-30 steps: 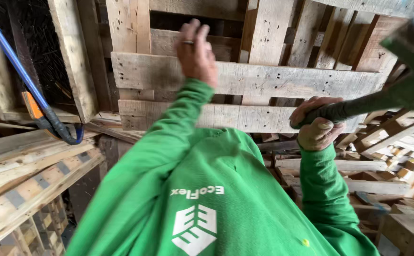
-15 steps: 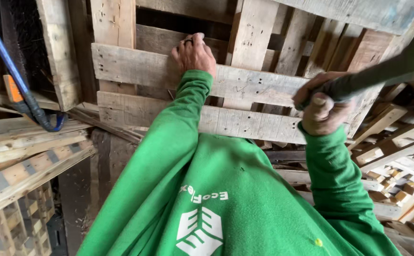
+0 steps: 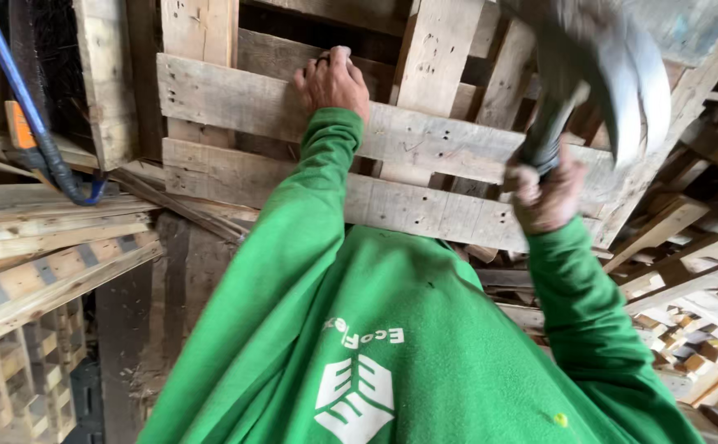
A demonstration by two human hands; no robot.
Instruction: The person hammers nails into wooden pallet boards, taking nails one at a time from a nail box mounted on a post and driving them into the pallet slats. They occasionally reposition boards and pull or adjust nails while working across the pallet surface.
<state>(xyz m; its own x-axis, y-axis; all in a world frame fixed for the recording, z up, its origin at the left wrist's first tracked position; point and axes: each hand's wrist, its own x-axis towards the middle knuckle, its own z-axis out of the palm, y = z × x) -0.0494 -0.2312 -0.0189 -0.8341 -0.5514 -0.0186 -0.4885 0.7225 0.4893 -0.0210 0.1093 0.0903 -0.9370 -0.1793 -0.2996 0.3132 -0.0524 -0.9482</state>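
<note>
Hammer point(image 3: 614, 74) up high at the top right, its metal head blurred, claw curving down on the right side; the dark handle drops down-left into the right hand point(image 3: 548, 193), fingers wrapped tight around the grip, fist sitting in front of the boards; over to the left hand point(image 3: 334, 82), laid flat on the top edge of the upper slat point(image 3: 236, 103), fingers curled over that edge and close together; that slat belongs to a wooden pallet point(image 3: 425, 210) standing upright in front of the person, pale weathered boards dotted with nail holes, a second slat just below; green sleeves point(image 3: 301, 222) run up from the sweatshirt to both hands; at far left a blue hose point(image 3: 13, 82) slants down past stacked planks point(image 3: 46, 238); at lower right, loose wood offcuts point(image 3: 696, 329) lie piled.
</note>
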